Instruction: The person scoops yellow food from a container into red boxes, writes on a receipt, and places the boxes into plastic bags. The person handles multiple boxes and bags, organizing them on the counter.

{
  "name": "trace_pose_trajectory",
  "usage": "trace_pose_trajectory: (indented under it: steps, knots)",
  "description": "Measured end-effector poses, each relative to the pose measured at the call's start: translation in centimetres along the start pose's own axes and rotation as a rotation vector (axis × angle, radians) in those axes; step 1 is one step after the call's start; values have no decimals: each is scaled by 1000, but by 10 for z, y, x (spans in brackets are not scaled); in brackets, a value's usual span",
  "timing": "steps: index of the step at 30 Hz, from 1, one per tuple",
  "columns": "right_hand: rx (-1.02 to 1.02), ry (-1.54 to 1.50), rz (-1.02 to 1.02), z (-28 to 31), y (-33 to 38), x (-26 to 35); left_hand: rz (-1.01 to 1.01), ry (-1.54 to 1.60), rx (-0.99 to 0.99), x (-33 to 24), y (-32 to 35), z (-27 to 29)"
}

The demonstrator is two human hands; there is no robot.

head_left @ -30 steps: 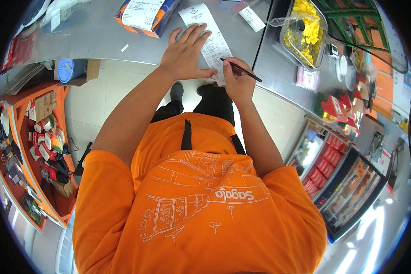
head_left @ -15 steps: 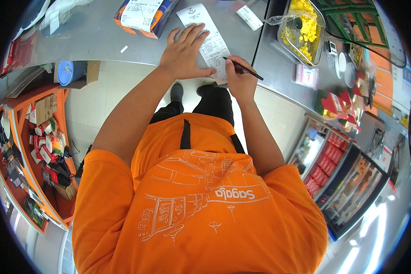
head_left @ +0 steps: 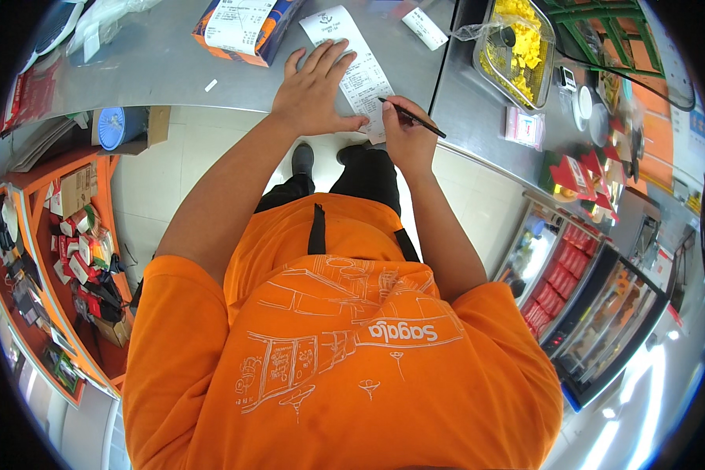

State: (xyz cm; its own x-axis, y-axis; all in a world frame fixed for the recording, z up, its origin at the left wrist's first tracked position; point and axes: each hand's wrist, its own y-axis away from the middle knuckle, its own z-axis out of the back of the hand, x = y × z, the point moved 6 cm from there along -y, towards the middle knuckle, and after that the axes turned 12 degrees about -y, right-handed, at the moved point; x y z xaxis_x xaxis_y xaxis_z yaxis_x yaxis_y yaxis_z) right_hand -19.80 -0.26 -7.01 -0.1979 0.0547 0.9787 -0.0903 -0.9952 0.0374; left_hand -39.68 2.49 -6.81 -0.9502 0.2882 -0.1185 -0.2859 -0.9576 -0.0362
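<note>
A long white printed receipt (head_left: 359, 72) lies on the steel counter near its front edge, its lower end sticking out toward me. My left hand (head_left: 315, 94) rests flat on the receipt's left side with fingers spread, the thumb stretching across its lower part. In my right hand (head_left: 409, 141) is a slim black pen (head_left: 413, 119), closed between thumb and fingers beside the receipt's right edge. The pen slants, its upper end pointing right and toward me.
An orange and dark blue box (head_left: 247, 31) with a receipt on it stands left of my hands. To the right are a white paper roll (head_left: 424, 29), a wire basket (head_left: 480, 66) of yellow pieces and a small pink-and-white packet (head_left: 524, 128). Orange shelves (head_left: 47, 258) stand at far left.
The pen and my right hand have shifted very slightly left. My left hand stays flat on the receipt.
</note>
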Motion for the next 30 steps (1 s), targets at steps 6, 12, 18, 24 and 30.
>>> trace_pose_trajectory:
  steps: [6,12,18,24,30]
  knots:
    - [91,67,116,-4,13,7,-10,11,-20,-1,-1,2]
    - [-12,34,57,-1,12,3,-10,11,-17,0,1,2]
    - [72,90,158,-3,17,5,-13,21,-24,-1,1,2]
    - [1,60,100,1,13,8,-11,23,-31,0,1,3]
    - [26,92,116,1,16,11,-8,14,-27,0,0,3]
